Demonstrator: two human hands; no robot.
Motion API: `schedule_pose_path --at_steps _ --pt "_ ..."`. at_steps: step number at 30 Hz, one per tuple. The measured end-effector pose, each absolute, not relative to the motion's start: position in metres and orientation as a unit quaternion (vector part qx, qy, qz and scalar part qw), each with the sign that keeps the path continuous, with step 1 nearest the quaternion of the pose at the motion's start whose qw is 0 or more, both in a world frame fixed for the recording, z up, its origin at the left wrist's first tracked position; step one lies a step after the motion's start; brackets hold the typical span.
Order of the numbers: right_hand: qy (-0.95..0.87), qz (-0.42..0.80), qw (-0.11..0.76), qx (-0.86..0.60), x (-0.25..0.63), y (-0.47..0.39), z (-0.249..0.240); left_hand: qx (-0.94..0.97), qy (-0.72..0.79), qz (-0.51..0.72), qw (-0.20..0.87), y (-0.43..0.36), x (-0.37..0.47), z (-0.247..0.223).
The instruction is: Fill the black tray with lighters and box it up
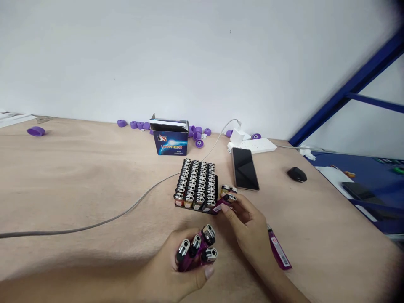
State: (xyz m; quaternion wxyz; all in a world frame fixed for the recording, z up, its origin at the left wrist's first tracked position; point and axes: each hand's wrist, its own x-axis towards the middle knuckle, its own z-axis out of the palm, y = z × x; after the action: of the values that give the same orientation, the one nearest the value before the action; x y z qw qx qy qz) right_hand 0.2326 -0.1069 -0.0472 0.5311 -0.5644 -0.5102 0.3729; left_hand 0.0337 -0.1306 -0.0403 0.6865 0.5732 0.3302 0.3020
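Observation:
Several purple lighters (196, 248) are bunched in my left hand (176, 261), their metal tops pointing up, near the front of the table. My right hand (249, 225) pinches one purple lighter (221, 205) at the front right corner of a black tray (181, 205). That lighter is tilted, its metal top toward the right. Rows of upright lighters (198, 185) fill most of the tray. Two more lighters (229, 189) show just behind my right fingers, partly hidden. Another purple lighter (279, 250) lies on the table right of my right wrist.
A blue lighter box (171, 143) with its top flap up stands behind the tray. Purple caps (121, 123) lie along the wall. A phone (245, 168), a white power strip (255, 145) and a black mouse (297, 174) are to the right. A grey cable (120, 215) crosses the left side.

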Motion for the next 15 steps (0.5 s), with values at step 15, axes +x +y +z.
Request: schedule_pose_path --at_steps 15 --pt "-0.664 0.121 0.437 -0.594 0.233 -0.121 -0.034 0.554 0.263 0.335 0.715 -0.126 0.038 -0.036"
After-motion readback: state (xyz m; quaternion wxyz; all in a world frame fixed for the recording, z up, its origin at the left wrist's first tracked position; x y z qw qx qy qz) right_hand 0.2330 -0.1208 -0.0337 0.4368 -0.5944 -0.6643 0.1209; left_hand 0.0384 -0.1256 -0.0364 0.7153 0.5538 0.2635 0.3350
